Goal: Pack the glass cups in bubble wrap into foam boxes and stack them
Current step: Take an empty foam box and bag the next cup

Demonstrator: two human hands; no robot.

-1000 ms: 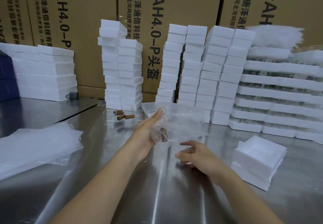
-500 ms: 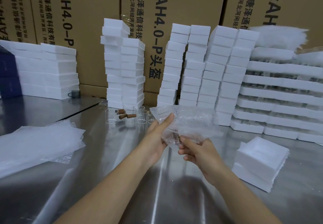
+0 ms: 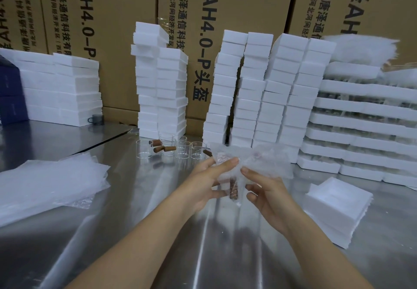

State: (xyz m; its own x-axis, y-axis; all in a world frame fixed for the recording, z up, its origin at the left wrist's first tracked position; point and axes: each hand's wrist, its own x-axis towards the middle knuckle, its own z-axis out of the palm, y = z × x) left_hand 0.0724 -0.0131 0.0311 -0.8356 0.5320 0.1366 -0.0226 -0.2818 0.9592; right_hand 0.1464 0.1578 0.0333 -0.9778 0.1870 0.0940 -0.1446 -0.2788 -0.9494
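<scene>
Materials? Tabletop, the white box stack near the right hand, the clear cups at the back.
Tabletop: likely brushed stainless steel, grey with streaky reflections. White box stack: matte foam, soft ragged edges. Clear cups: transparent with bright rims, probably glass, though plastic can't be excluded.

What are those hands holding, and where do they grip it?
A bubble-wrapped cup: left hand grips its left side, right hand pinches the wrap's right side.

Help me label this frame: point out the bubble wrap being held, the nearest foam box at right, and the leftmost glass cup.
bubble wrap [image 3: 264, 160], head view, crumpled upper part.
foam box [image 3: 338, 199], head view, top face.
glass cup [image 3: 144, 150], head view, clear side wall.
</scene>
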